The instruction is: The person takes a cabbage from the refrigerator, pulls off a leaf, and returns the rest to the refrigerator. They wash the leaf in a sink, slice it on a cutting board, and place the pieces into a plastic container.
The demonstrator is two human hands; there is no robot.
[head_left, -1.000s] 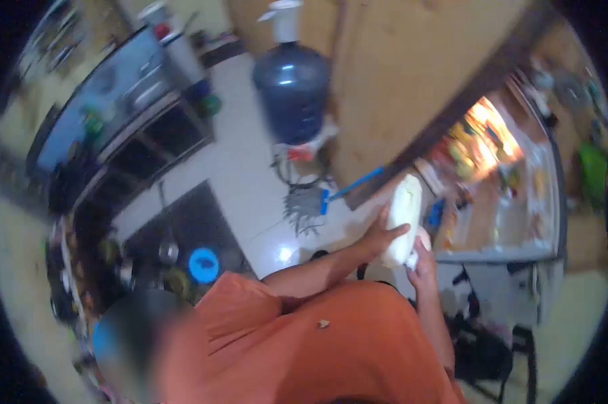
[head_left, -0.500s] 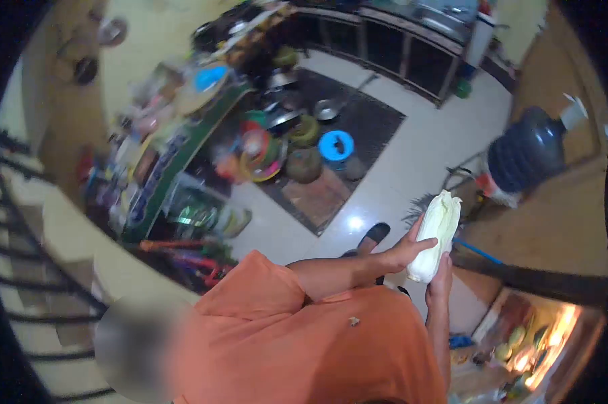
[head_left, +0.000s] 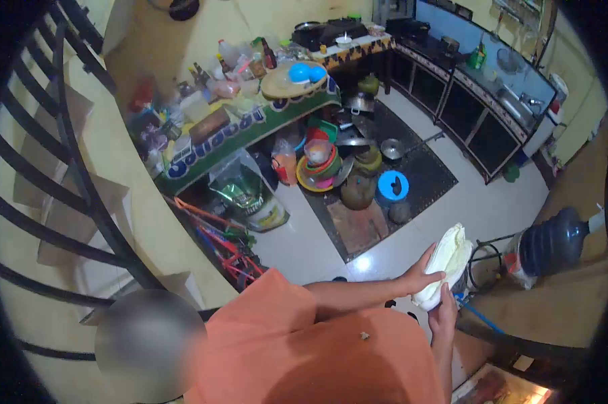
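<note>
A pale, long napa cabbage (head_left: 451,254) is held up in front of my orange shirt, its leafy end tilted up and away. My left hand (head_left: 419,274) grips its left side, with the thumb across the front of the leaves. Around the lower right part wraps my right hand (head_left: 444,314), its thumb against the base. Both hands are closed on the cabbage, and the fingers behind it are hidden.
Pots, basins and a blue-lidded tub (head_left: 393,186) stand on a dark mat (head_left: 425,176). A cluttered table (head_left: 250,128) is at the left, with stair railings (head_left: 95,215) beyond. A large water bottle (head_left: 553,244) is at the right, and a counter (head_left: 475,87) at the back.
The view has swung toward the right-hand counter and stairs, so the room appears shifted and sharper. The cabbage stays in both hands, tilted a little more, with the right thumb now showing on its front.
</note>
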